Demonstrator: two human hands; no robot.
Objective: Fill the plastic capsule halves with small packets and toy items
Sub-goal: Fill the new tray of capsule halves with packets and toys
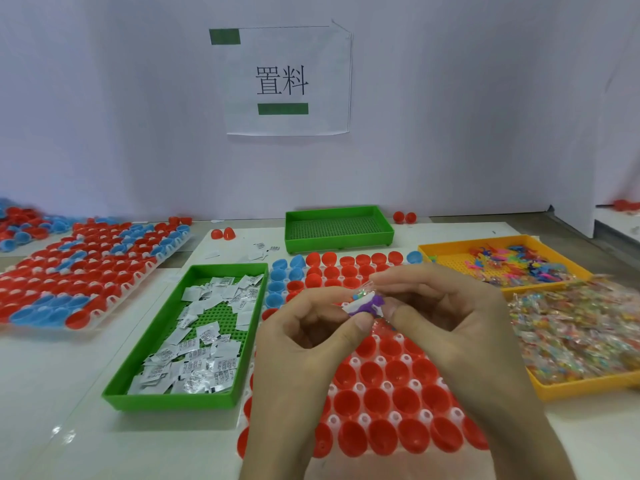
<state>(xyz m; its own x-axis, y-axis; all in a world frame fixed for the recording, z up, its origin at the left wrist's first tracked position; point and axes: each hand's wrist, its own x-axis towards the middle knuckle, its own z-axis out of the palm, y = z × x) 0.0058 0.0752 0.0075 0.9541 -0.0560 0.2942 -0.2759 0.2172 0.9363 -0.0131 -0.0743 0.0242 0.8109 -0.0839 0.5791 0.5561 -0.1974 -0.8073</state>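
**One head-worn camera, facing 12 o'clock and tipped down**

I work from a single wide-angle view at head height. It faces the white wall and its paper sign at 12 o'clock, and it tilts down over the table. It sits close: my left hand and right hand fill the lower middle, pinching a purple toy. From the hands, the green packet tray lies at 9 o'clock and the yellow tray at 3 o'clock.

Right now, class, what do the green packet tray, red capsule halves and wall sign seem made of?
Green packet tray: likely moulded plastic, slightly glossy, perforated floor. Red capsule halves: smooth plastic, thin glossy shells. Wall sign: probably thin paper, matte; one corner curls.
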